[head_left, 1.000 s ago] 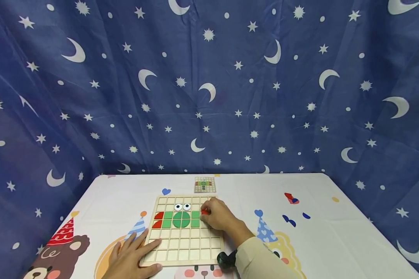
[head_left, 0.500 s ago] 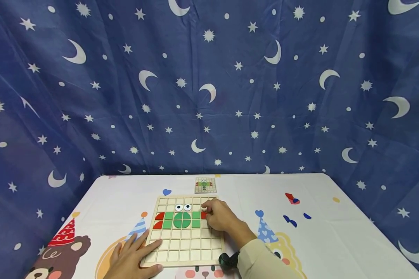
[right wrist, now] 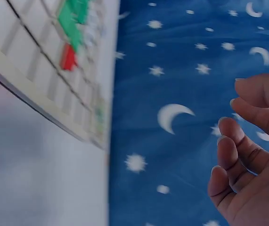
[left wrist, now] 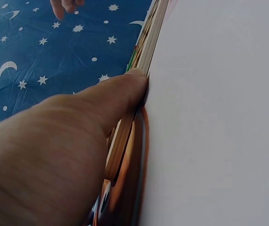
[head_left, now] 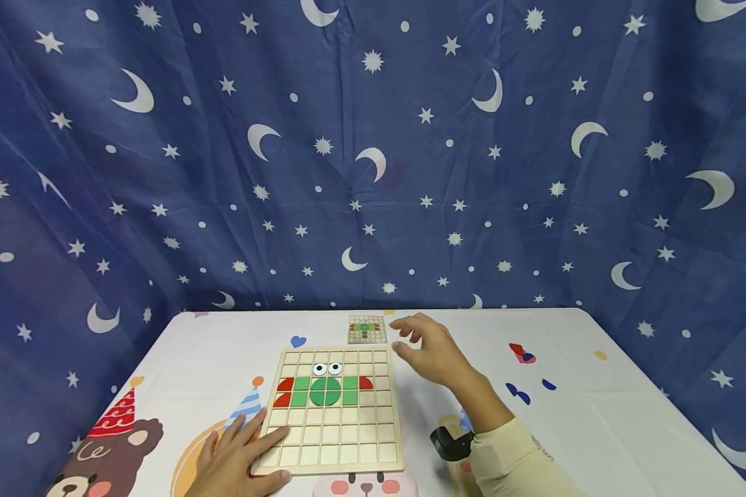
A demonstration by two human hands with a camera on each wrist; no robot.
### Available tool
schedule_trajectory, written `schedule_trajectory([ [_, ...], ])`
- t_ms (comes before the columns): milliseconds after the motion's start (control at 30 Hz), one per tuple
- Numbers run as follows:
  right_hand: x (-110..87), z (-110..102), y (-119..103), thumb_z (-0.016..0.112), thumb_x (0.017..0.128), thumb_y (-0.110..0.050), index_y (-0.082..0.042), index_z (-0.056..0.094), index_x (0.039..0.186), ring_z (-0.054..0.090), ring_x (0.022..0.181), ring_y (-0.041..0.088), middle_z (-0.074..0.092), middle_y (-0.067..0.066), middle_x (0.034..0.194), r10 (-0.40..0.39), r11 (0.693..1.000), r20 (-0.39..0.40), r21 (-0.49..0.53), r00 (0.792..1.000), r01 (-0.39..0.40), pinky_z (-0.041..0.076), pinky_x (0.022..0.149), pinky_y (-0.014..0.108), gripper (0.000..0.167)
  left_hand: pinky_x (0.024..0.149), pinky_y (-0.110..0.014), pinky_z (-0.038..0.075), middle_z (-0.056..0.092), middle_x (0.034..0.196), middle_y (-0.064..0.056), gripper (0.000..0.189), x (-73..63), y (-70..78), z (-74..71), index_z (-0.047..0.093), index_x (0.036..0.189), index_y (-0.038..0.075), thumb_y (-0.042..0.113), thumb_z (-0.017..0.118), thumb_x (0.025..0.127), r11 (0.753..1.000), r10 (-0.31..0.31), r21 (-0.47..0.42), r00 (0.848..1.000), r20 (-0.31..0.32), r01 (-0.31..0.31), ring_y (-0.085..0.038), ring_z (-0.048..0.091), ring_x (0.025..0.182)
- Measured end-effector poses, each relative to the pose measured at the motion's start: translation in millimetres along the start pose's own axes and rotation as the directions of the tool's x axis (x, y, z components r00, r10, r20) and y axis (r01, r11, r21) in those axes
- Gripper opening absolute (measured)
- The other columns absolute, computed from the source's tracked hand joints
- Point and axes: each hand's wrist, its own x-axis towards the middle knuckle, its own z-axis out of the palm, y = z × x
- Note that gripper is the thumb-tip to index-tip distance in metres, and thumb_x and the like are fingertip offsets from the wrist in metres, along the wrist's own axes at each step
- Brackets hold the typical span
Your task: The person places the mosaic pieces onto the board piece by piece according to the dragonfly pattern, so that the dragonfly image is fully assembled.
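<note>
A wooden grid board (head_left: pixel 329 435) lies on the table with green squares, a green circle of quarter pieces (head_left: pixel 325 391), two eye pieces (head_left: pixel 327 369) and red quarter pieces at both sides. The lone red piece (head_left: pixel 365 382) on the right sits in a cell of the third row. My left hand (head_left: pixel 239 459) rests on the board's lower left corner, fingers spread; its thumb (left wrist: pixel 120 92) presses the front edge in the left wrist view. My right hand (head_left: pixel 432 351) hovers right of the board's top corner, fingers loosely bent, holding nothing.
A small picture card (head_left: pixel 367 329) showing a similar pattern lies behind the board. To the right are a few red pieces (head_left: pixel 517 351) and several blue pieces (head_left: pixel 548 384). A blue curtain (head_left: pixel 373 172) with moons and stars hangs behind the table.
My right hand has let go of the red quarter piece, leaving it in its cell, and has lifted away to the right and back. The left hand stays put.
</note>
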Motion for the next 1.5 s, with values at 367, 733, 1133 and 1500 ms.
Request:
schedule_trajectory([
  [367, -21.1, -74, 15, 0.074, 0.083, -0.005, -0.009, 0.069, 0.115, 0.05, 0.083, 0.015, 0.059, -0.002, 0.095, -0.087, 0.991, -0.138, -0.116, 0.987, 0.071, 0.046, 0.064, 0.035, 0.032, 0.097, -0.072, 0.012, 0.043, 0.146, -0.008, 0.07, 1.6, 3.7, 4.1, 0.063, 0.129, 0.036, 0.076, 0.063, 0.071, 1.0, 0.017, 0.002, 1.0, -0.011, -0.017, -0.044, 0.027, 0.135],
  [733, -37.4, -113, 89, 0.06, 0.091, 0.004, -0.004, 0.064, 0.122, 0.049, 0.085, 0.02, 0.059, 0.008, 0.099, 0.056, 0.992, -0.262, -0.093, 0.963, -0.083, 0.042, 0.065, 0.026, 0.033, 0.097, -0.072, 0.012, 0.041, 0.148, -0.008, 0.069, 1.3, 4.5, 0.2, 0.062, 0.131, 0.035, 0.074, 0.063, 0.073, 1.0, 0.027, 0.001, 1.0, -0.005, -0.027, -0.046, 0.026, 0.136],
  [1133, -52.5, -113, 169, 0.041, 0.087, 0.009, 0.004, 0.057, 0.126, 0.051, 0.085, 0.03, 0.057, 0.023, 0.106, 0.376, 0.923, -0.17, -0.018, 0.911, -0.385, 0.046, 0.053, 0.03, 0.043, 0.097, -0.072, 0.011, 0.042, 0.147, -0.009, 0.069, 0.2, 3.5, -0.4, 0.063, 0.13, 0.034, 0.074, 0.063, 0.073, 1.0, 0.019, -0.007, 1.0, -0.003, -0.019, -0.046, 0.026, 0.136],
  [1500, -64.3, -104, 202, 0.041, 0.075, 0.01, 0.013, 0.047, 0.13, 0.052, 0.089, 0.035, 0.05, 0.034, 0.118, 0.522, 0.853, 0.051, -0.041, 0.851, -0.521, 0.044, 0.061, 0.034, 0.055, 0.097, -0.072, 0.01, 0.04, 0.148, -0.008, 0.071, -1.8, 2.7, -2.3, 0.062, 0.13, 0.035, 0.074, 0.064, 0.071, 1.0, -0.014, 0.013, 0.999, 0.03, 0.014, -0.045, 0.024, 0.136],
])
